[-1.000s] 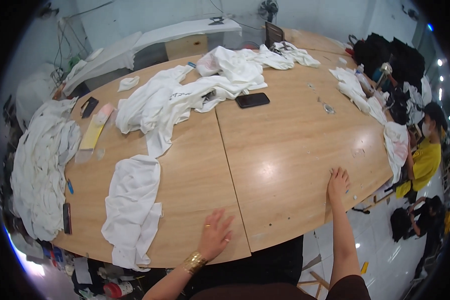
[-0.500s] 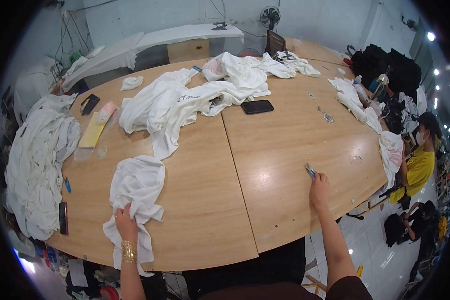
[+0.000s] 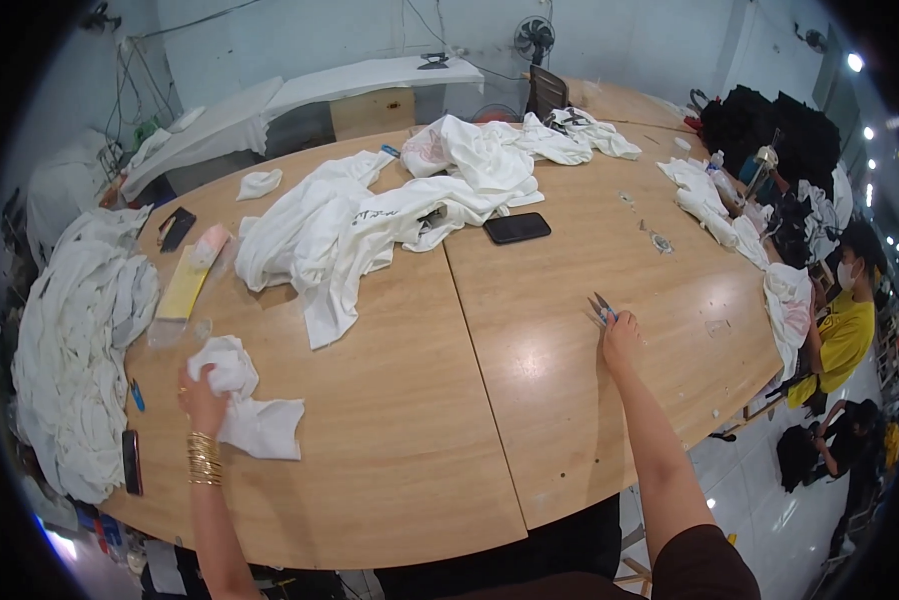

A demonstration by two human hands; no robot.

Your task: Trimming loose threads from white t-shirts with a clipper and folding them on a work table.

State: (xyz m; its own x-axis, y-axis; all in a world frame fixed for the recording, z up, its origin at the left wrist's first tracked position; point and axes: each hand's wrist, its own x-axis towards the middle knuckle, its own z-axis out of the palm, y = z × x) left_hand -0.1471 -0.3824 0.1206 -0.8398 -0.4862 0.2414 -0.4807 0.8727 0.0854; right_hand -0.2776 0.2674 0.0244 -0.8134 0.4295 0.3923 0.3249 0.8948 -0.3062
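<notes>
My left hand (image 3: 204, 402), with gold bangles at the wrist, is closed on a bunched white garment (image 3: 262, 425) at the left of the table. Part of the cloth balls up above the fingers, and a flap lies flat to the right. On the right half of the table, my right hand (image 3: 623, 338) grips a pair of thread snips (image 3: 602, 308). Their handle is blue and the metal blades stand apart, pointing away from me. The snips are over bare wood.
Heaped white garments (image 3: 80, 350) line the left edge, near a second blue snips (image 3: 137, 395) and a phone (image 3: 133, 462). More white garments (image 3: 330, 240) lie ahead, beside a black phone (image 3: 518, 228). A yellow packet (image 3: 182, 290) is at left. A person in yellow (image 3: 848, 335) works at right.
My left hand has moved left and farther away, drawing the white garment along and bunching it. My right hand has shifted slightly left and away with the snips.
</notes>
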